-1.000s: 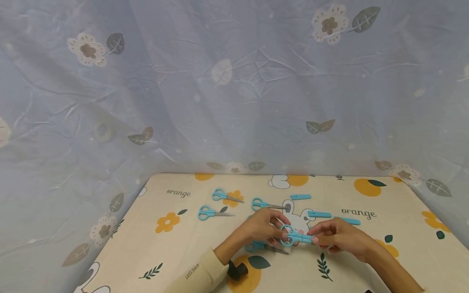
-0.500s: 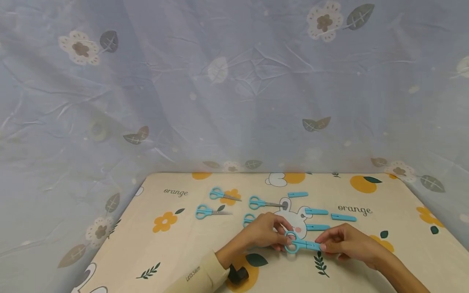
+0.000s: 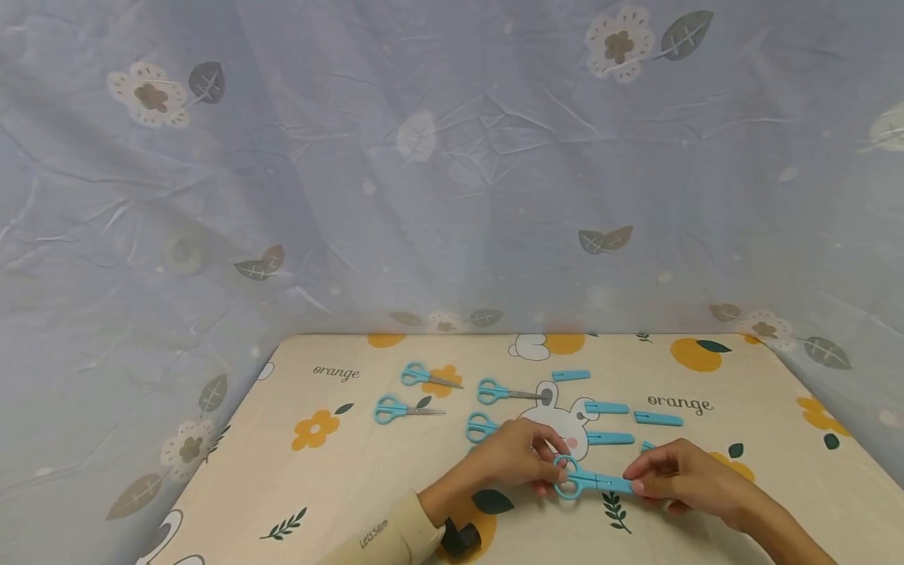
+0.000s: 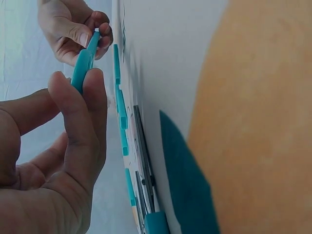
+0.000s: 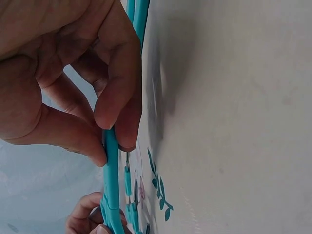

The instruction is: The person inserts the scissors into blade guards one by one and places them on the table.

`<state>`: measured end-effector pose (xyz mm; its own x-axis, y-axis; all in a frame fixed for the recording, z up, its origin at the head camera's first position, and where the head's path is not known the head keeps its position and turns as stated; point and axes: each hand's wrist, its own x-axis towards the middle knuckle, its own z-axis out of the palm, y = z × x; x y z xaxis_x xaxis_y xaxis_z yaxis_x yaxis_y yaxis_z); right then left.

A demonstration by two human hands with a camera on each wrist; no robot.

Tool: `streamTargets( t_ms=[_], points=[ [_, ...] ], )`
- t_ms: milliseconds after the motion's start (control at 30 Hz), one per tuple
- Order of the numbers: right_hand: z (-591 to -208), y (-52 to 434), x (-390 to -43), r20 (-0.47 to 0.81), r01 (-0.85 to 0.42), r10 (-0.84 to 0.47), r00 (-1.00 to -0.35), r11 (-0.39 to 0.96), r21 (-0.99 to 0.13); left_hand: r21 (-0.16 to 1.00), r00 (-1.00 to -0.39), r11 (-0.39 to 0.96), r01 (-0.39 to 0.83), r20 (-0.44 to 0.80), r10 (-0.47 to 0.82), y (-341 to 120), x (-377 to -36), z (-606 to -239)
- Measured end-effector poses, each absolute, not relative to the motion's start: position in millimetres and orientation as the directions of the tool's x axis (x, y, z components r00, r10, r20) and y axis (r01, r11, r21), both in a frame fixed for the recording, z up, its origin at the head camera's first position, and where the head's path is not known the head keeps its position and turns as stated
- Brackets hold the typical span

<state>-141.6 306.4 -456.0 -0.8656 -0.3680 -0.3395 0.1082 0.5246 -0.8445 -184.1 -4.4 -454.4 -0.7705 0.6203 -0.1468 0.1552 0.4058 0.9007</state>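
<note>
A pair of small blue scissors (image 3: 581, 480) with a blue cap (image 3: 616, 484) over the blades is held just above the table between both hands. My left hand (image 3: 526, 459) pinches the handle rings (image 4: 83, 63). My right hand (image 3: 674, 473) pinches the capped blade end (image 5: 111, 161) between thumb and fingers. Several more blue scissors (image 3: 413, 410) lie uncapped on the table's left and middle. Loose blue caps (image 3: 607, 408) lie in a row to the right of them, beyond my hands.
The table (image 3: 777, 439) wears a cream cloth printed with oranges, rabbits and leaves. A blue flowered curtain (image 3: 452, 173) hangs behind it and at both sides. A dark strap (image 3: 461, 538) sits at my left wrist, by a cream sleeve (image 3: 384, 537).
Both hands have drifted a little right and toward me with the capped scissors. A pair of scissors that my left hand hid now shows beyond it.
</note>
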Motion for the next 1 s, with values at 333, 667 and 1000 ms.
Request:
streamTargets(
  t_ms=[333,667,1000],
  points=[
    [-455,314,-135,-0.314,0.091,-0.355,-0.881,0.523,-0.847,0.881,-0.781,0.443,0.166,-0.156,0.604,0,-181,-454],
    [-454,321,-131,-0.353,0.14,-0.321,-0.879,0.534,-0.834,0.873,-0.756,0.433,0.225,-0.124,0.642,10,-177,-457],
    [-455,332,-129,-0.343,0.13,-0.347,-0.873,0.511,-0.85,0.847,-0.743,0.46,0.268,-0.122,0.658,21,-173,-455]
  ],
)
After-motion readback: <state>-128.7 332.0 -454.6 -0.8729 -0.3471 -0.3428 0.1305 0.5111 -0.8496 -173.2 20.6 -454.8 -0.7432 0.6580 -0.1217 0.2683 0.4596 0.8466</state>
